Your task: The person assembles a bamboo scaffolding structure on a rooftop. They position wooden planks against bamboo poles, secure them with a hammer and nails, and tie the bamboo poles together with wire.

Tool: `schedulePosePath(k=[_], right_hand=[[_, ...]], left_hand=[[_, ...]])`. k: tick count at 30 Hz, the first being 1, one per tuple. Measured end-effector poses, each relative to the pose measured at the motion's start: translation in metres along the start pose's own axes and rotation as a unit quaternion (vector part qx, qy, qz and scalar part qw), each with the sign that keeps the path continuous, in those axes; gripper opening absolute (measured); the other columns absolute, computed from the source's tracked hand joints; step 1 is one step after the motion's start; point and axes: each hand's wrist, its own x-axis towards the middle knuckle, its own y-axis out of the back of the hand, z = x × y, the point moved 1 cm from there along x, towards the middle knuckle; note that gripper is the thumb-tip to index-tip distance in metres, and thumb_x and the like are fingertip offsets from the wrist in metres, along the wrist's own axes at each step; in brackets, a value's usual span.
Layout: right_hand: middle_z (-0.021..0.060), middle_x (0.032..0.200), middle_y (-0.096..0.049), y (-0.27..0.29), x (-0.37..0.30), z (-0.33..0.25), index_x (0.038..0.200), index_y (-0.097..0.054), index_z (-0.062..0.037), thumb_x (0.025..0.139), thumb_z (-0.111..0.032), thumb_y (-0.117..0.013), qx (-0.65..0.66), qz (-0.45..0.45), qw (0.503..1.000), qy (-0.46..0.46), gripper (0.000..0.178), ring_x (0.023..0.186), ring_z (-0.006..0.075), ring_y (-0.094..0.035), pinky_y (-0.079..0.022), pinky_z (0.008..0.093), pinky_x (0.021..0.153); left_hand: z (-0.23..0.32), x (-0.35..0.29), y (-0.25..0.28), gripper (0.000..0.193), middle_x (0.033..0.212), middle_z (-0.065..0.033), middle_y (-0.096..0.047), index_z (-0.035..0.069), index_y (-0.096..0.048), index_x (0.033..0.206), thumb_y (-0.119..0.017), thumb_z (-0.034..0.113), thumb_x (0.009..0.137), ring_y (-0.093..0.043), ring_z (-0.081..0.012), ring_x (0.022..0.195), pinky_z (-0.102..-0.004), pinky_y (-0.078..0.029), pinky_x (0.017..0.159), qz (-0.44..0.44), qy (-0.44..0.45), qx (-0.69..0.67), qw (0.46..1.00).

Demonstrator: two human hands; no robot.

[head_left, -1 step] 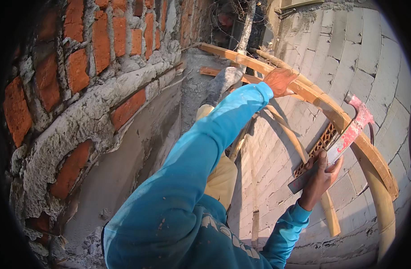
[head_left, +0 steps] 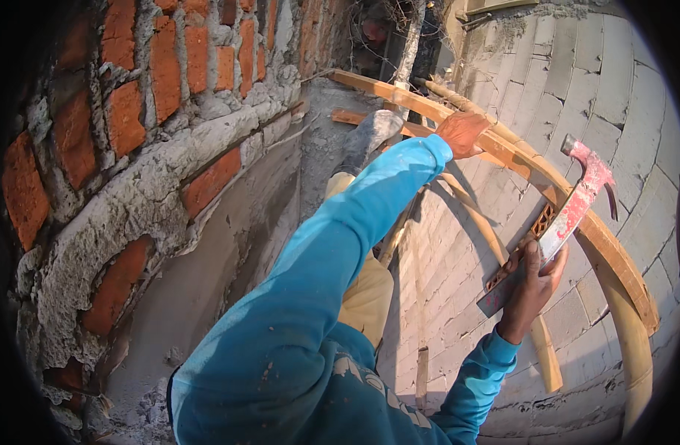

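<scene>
My right hand (head_left: 533, 288) is wrapped round the grey handle of a claw hammer (head_left: 570, 222) with a worn red-and-white head. The hammer's head points up and away, above a long wooden plank (head_left: 525, 165) that appears bowed. My left hand (head_left: 463, 135) is closed over that plank, farther along toward the back. Its fingertips are mostly hidden behind the wood. A bamboo pole (head_left: 628, 348) stands under the plank's near right end. Beside the hammer handle, a brick with holes (head_left: 540, 222) is partly covered by the hammer and my right hand.
On the left rises a rough brick wall (head_left: 125, 119) with crumbling mortar. A pale block wall (head_left: 614, 81) fills the right side. Thinner bamboo poles (head_left: 477, 222) cross below the plank. My shoe (head_left: 373, 132) rests near a second short piece of wood (head_left: 347, 117).
The hammer head has lifted slightly up and to the left, and more of the claw shows. My left hand stays in the same place on the plank.
</scene>
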Motion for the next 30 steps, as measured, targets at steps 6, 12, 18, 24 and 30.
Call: schedulePosePath(k=[6, 12, 18, 24, 30], right_hand=[[0.0055, 0.094, -0.061, -0.085, 0.089, -0.017, 0.134, -0.039, -0.0009, 0.087, -0.001, -0.054, 0.075, -0.193, 0.973, -0.105, 0.05, 0.065, 0.0098, -0.054, -0.047, 0.023, 0.053], [0.0133, 0.095, -0.062, -0.183, 0.176, -0.01, 0.136, -0.037, 0.0028, 0.09, 0.0, -0.049, 0.043, -0.277, 0.959, -0.03, 0.048, 0.061, 0.0133, -0.057, -0.052, 0.0273, 0.051], [0.0133, 0.086, -0.063, -0.278, 0.242, 0.028, 0.145, -0.028, -0.0009, 0.095, -0.009, -0.047, -0.074, -0.221, 0.971, 0.061, 0.055, 0.057, 0.0175, -0.064, -0.055, 0.0296, 0.047], [0.0292, 0.094, -0.067, -0.349, 0.279, 0.135, 0.115, -0.06, 0.0063, 0.084, -0.017, -0.051, -0.528, -0.373, 0.753, 0.12, 0.04, 0.077, 0.0372, -0.069, -0.054, 0.0431, 0.067], [0.0229, 0.085, -0.066, -0.342, 0.289, 0.128, 0.115, -0.058, 0.0069, 0.088, -0.014, -0.049, -0.439, -0.399, 0.804, 0.038, 0.035, 0.069, 0.0325, -0.066, -0.055, 0.0418, 0.06]], left_hand=[[-0.02, 0.0, -0.007, 0.042, 0.101, -0.0131, -0.061, 0.004, -0.064, 0.104, -0.076, 0.018, 0.066, -0.056, -0.0327, 0.102, -0.0415, -0.045, 0.09, 0.022, -0.018, 0.013, 1.0], [-0.034, 0.006, -0.029, 0.035, 0.082, -0.0146, -0.064, 0.005, -0.057, 0.106, -0.065, 0.01, 0.072, -0.063, -0.0362, 0.085, -0.0454, -0.05, 0.074, 0.171, 0.019, -0.27, 0.947], [-0.031, -0.005, -0.018, 0.051, 0.104, -0.0205, -0.063, 0.006, -0.049, 0.123, -0.064, 0.015, 0.076, -0.059, -0.0402, 0.099, -0.0485, -0.047, 0.084, 0.029, 0.045, -0.064, 0.997], [-0.026, -0.006, 0.002, 0.048, 0.105, -0.0193, -0.064, 0.006, -0.052, 0.121, -0.064, 0.017, 0.075, -0.06, -0.039, 0.099, -0.0483, -0.047, 0.085, 0.061, 0.007, -0.091, 0.994], [-0.029, -0.001, -0.003, 0.046, 0.105, -0.0181, -0.065, 0.007, -0.056, 0.118, -0.065, 0.019, 0.075, -0.061, -0.0379, 0.098, -0.0481, -0.046, 0.085, 0.049, 0.001, -0.107, 0.993]])
